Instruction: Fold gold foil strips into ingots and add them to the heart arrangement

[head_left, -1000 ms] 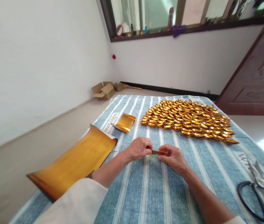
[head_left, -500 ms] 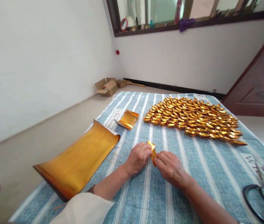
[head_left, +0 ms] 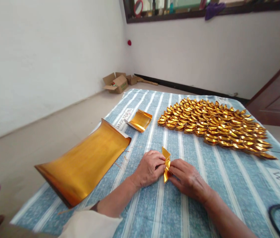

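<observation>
As our curled left hand (head_left: 149, 170) and right hand (head_left: 188, 178) meet above the cloth (head_left: 229, 185), both grips pinch the foil (head_left: 166, 164) upright.

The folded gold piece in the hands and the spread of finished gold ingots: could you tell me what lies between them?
Only bare striped cloth in the head view: nothing lies between the folded gold piece and the gold ingots.

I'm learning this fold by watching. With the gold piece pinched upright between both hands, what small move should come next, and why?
Probably press the crease tighter. The left hand and right hand pinch the small gold paper piece at its middle, and its top and bottom flaps stand open and loose, unlike the closed boat shapes in the pile of folded gold pieces on the striped cloth.
</observation>
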`<state>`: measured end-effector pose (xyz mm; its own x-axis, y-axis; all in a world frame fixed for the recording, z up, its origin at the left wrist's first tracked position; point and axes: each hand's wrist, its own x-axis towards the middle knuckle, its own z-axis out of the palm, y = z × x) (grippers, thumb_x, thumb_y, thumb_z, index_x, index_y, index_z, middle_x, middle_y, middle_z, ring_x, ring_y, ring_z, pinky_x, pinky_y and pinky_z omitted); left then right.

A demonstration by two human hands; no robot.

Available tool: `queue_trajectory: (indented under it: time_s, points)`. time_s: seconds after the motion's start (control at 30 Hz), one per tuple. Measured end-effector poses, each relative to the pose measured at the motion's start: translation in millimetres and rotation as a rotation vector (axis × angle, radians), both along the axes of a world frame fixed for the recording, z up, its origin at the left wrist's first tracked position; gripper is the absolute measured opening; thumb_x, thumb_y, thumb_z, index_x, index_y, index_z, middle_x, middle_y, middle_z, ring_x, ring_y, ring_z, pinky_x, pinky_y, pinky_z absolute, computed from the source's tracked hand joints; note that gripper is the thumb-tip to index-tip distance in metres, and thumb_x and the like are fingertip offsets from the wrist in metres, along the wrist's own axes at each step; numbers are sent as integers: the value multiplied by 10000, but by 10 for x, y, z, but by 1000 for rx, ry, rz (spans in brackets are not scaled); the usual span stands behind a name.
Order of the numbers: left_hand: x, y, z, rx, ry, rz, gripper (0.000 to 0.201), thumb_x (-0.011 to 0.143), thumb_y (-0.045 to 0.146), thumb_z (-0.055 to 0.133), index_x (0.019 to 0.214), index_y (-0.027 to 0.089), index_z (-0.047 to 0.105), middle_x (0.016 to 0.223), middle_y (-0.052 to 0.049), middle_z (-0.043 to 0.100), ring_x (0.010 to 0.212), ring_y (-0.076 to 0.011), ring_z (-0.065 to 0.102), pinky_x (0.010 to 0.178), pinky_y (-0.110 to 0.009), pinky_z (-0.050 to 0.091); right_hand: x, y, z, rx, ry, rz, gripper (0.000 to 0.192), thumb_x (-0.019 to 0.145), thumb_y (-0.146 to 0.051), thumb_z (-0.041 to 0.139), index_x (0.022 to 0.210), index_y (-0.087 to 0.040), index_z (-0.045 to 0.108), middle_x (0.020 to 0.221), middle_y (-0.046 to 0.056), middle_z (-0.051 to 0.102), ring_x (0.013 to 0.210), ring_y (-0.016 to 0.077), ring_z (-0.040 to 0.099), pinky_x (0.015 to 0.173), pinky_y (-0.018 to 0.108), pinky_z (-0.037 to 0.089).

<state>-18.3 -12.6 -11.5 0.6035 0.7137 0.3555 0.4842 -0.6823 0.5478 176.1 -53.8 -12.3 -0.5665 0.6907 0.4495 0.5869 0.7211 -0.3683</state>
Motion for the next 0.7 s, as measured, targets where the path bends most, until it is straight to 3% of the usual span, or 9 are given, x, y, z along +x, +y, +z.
queue_trajectory:
  time_s: [0.4,0.57,0.7]
  points:
    - [15,6,12,-82,-53,45,47,778,190,683,821,199,699,950,-24,710,965,-212,585,877,-384,411,34,-18,-7,-63,-87,0,225,944,-168,438,909,-221,653,963,72,632,857,190,568,732,333,471]
    - [20,26,11,-122,-55,48,82,750,166,710,824,201,703,940,-15,709,965,-210,582,873,-380,401,11,-5,-45,-122,53,-68,163,922,-199,503,946,-235,660,1015,68,628,917,197,577,778,348,485]
    - [8,39,10,-155,-58,48,65,762,191,709,826,201,701,948,-11,706,960,-205,580,867,-378,403,-42,8,-68,-172,151,-154,161,911,-214,507,873,-224,663,1033,79,623,952,217,578,822,400,486]
